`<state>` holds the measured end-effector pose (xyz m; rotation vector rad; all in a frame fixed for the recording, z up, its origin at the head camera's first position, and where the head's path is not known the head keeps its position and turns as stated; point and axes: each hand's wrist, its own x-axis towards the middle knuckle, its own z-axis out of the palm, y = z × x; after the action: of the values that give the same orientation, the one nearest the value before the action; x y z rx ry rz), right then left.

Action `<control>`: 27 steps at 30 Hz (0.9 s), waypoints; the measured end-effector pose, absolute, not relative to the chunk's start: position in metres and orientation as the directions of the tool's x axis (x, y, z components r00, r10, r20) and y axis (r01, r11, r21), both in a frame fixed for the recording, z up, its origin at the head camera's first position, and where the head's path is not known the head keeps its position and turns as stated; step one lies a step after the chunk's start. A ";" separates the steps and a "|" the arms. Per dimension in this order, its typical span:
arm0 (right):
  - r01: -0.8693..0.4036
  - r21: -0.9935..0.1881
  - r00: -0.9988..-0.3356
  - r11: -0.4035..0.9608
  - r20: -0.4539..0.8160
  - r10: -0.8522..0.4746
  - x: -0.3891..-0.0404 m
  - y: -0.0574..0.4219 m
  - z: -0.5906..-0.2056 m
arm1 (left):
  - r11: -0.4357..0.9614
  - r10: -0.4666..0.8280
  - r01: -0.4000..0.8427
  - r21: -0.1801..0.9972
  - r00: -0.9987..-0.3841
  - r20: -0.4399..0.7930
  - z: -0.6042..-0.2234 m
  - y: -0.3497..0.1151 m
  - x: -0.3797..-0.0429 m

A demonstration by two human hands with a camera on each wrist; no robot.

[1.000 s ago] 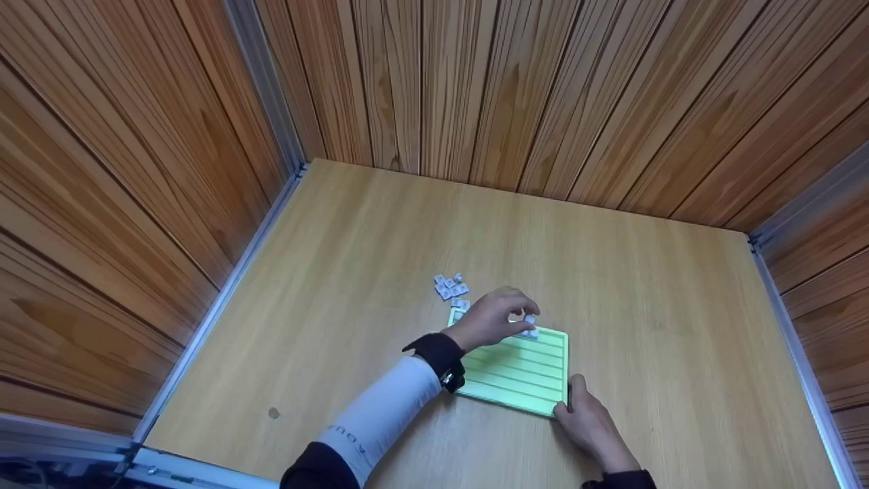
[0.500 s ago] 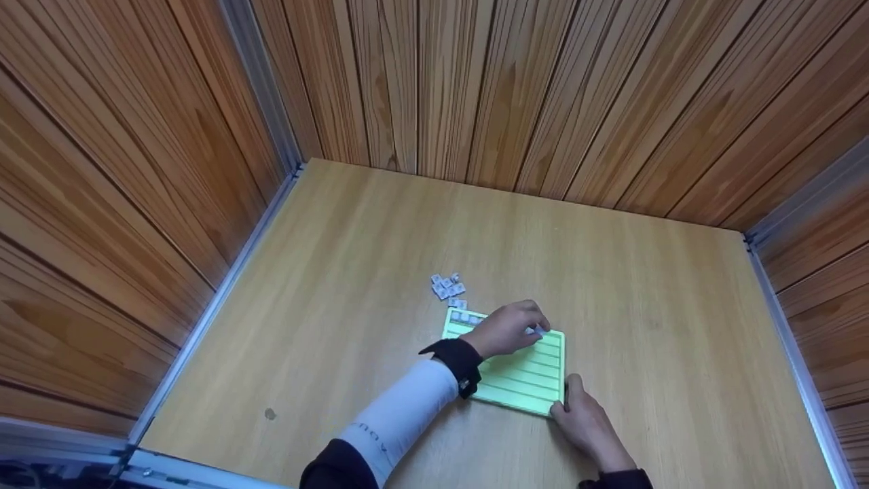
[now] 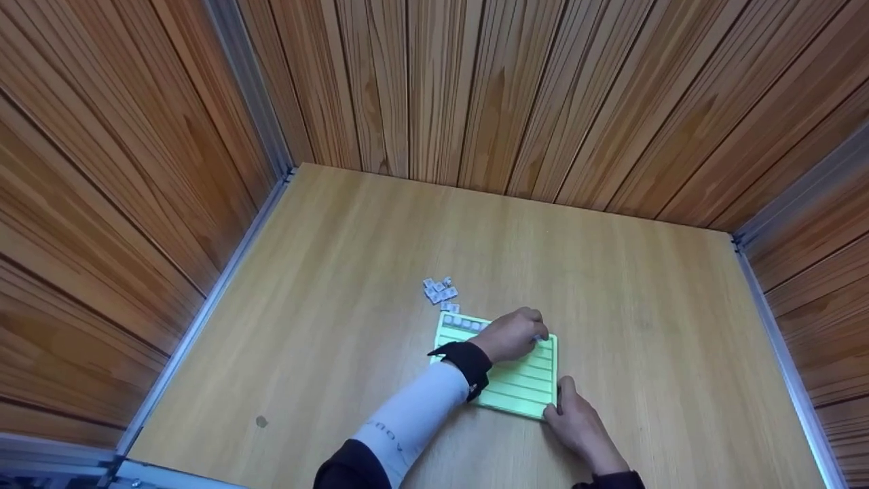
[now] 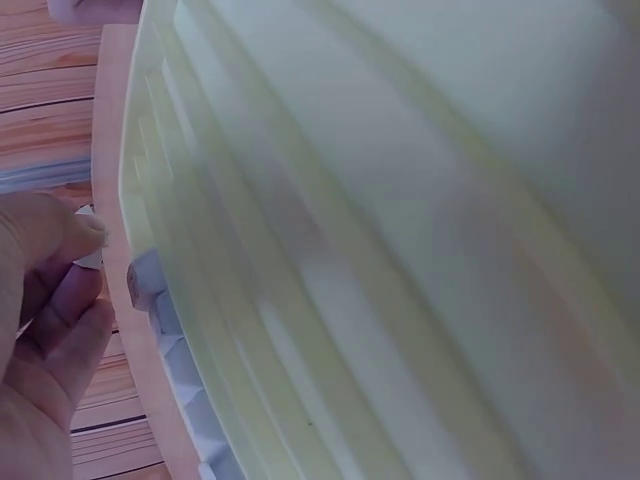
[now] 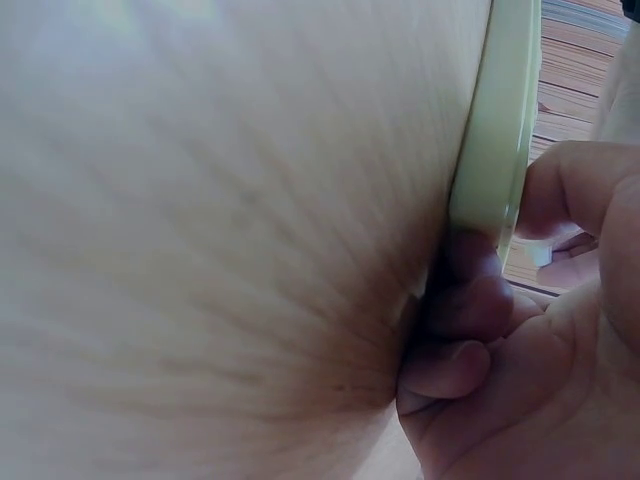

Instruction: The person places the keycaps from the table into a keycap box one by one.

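Note:
A light green tray point(image 3: 516, 394) with ridged rows lies on the wooden table. Several small white block-like tiles point(image 3: 458, 322) stand side by side in its far row, at the left end. My left hand point(image 3: 512, 336) is over the tray's far right part. Between thumb and fingers it pinches one small white tile point(image 4: 92, 240), mostly covered by the fingertips. Tiles in the row point(image 4: 180, 360) show beside that hand in the left wrist view. My right hand point(image 3: 577, 421) grips the tray's near right corner, thumb on the rim and fingers curled low against its side point(image 5: 490, 150).
A loose cluster of white tiles point(image 3: 440, 291) lies on the table point(image 3: 339, 305) beyond the tray's far left corner. Two more tiles point(image 3: 449, 308) sit right by that corner. Wood-panelled walls point(image 3: 461, 95) enclose the table at the back and sides.
The left hand has shifted slightly right and toward me along the tray's far row, uncovering the tiles at its left end. The right hand keeps its hold; the whole view has drifted a little.

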<state>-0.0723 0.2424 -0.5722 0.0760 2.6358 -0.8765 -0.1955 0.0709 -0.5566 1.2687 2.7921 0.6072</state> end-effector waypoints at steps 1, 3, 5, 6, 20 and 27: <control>0.171 -0.570 -0.931 0.804 -0.360 -0.058 -0.072 0.242 -0.572 | 0.596 0.730 0.721 0.352 -0.670 0.136 -0.557 0.071 -0.196; 0.176 -0.571 -0.930 0.802 -0.363 -0.055 -0.072 0.243 -0.572 | 0.603 0.736 0.722 0.339 -0.667 0.111 -0.557 0.072 -0.197; 0.171 -0.569 -0.931 0.804 -0.360 -0.057 -0.073 0.243 -0.572 | 0.613 0.742 0.724 0.316 -0.665 0.085 -0.558 0.072 -0.197; 0.174 -0.568 -0.930 0.804 -0.364 -0.056 -0.073 0.242 -0.571 | 0.616 0.745 0.727 0.302 -0.663 0.076 -0.558 0.071 -0.197; 0.152 -0.567 -0.940 0.810 -0.337 -0.060 -0.071 0.242 -0.573 | 0.603 0.756 0.771 0.206 -0.635 0.162 -0.568 0.068 -0.197; 0.159 -0.566 -0.936 0.809 -0.347 -0.059 -0.072 0.242 -0.573 | 0.622 0.743 0.740 0.256 -0.661 0.105 -0.568 0.069 -0.197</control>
<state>-0.0720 0.2420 -0.5734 0.0756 2.6446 -0.8717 -0.1971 0.0695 -0.5677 1.2886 2.8200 0.4371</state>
